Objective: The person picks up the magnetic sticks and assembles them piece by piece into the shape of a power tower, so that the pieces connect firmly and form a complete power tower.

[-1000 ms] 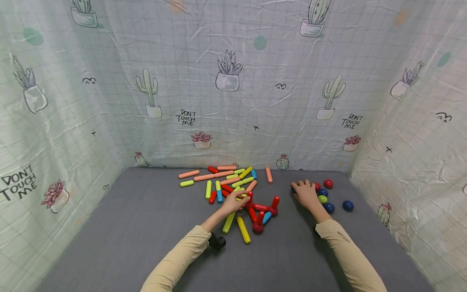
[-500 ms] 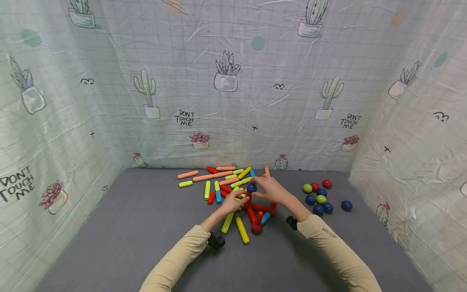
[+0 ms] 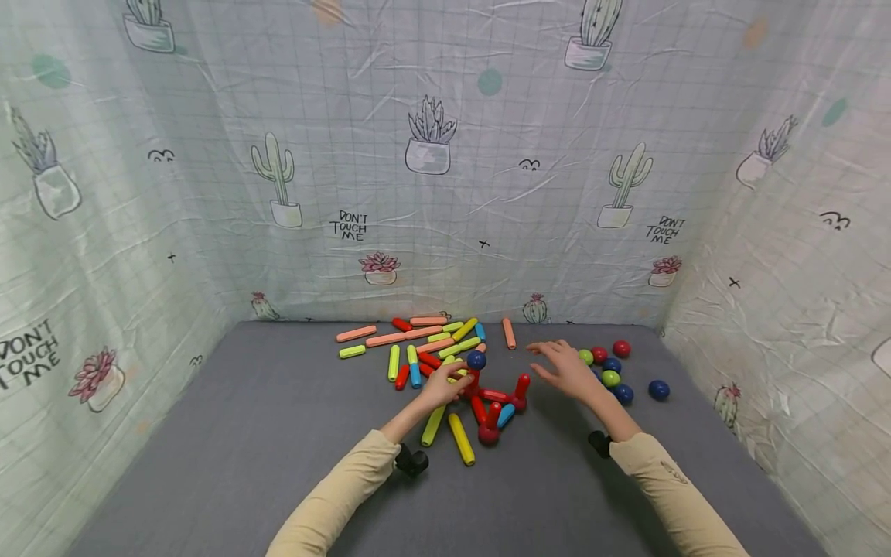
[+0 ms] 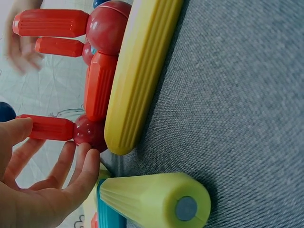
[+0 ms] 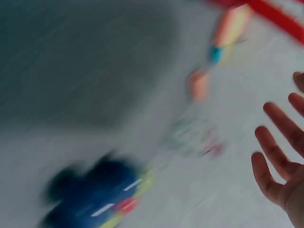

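My left hand [image 3: 440, 388] holds an upright red magnetic rod [image 4: 52, 128], thumb near its top and fingertips at the dark red ball [image 4: 90, 133] under it. A blue ball [image 3: 476, 360] sits on top of that rod. Other red rods lead from there to two more dark red balls, each bearing an upright red rod; one such ball [image 3: 489, 435] is nearest me. My right hand [image 3: 569, 373] is in the air between this frame and the loose balls, fingers spread and holding nothing. Its fingers [image 5: 280, 161] also look bare in the right wrist view.
Loose orange, yellow, red and blue rods lie behind and left of the frame, among them an orange rod [image 3: 509, 333]. A yellow rod [image 3: 462, 439] lies in front. Several red, green and blue balls, including one blue ball [image 3: 658, 390], are at the right. Patterned cloth surrounds the table.
My right hand took a blue ball from the right, brought it onto the upright red rod, let go and moved back rightward. The left hand has stayed at the rod.
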Available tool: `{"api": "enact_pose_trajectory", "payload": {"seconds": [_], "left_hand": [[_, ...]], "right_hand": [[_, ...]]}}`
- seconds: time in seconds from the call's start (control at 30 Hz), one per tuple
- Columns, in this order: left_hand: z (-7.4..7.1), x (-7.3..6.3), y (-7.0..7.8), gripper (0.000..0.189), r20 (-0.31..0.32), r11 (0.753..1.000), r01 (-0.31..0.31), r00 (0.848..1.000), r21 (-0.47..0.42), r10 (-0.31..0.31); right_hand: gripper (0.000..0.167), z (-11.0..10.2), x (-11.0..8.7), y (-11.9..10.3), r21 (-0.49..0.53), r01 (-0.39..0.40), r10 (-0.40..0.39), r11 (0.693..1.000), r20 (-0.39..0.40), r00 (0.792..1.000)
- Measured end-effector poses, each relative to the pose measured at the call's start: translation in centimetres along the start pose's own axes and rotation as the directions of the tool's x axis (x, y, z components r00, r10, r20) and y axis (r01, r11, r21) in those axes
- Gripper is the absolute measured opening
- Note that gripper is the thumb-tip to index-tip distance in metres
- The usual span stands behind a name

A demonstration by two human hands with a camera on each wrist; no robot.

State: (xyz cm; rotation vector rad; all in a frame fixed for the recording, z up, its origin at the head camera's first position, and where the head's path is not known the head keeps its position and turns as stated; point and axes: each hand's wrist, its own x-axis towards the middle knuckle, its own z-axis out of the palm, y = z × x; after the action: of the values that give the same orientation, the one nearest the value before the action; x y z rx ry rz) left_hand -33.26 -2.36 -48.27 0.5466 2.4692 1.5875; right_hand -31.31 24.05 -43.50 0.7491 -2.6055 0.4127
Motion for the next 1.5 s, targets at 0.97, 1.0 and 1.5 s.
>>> {"api": "enact_pose_trajectory", "payload": {"seconds": [0.97, 1.0, 1.5], "left_hand": [[0.0, -1.1, 1.3, 0.037, 0.021, 1.0, 0.016, 1.0, -0.012, -0.016], [-0.1, -1.1, 1.3, 0.036, 0.021, 1.0, 0.019, 1.0, -0.007, -0.018], [-0.1, -0.8, 1.1, 0.033, 0.027, 1.0, 0.017, 0.999, -0.001, -0.017]], "right_hand": [[0.034, -2.4, -1.9, -3.4, -0.037, 0.081, -0.083, 0.996, -0.058, 0.995], [0.034, -2.1, -1.9, -3.5, -0.049, 0.087, -0.09, 0.995, -0.051, 0.995], [0.032, -3.6, -6.9, 3.3, -0.231, -0.133, 0.134, 0.964, -0.012, 0.991]]}}
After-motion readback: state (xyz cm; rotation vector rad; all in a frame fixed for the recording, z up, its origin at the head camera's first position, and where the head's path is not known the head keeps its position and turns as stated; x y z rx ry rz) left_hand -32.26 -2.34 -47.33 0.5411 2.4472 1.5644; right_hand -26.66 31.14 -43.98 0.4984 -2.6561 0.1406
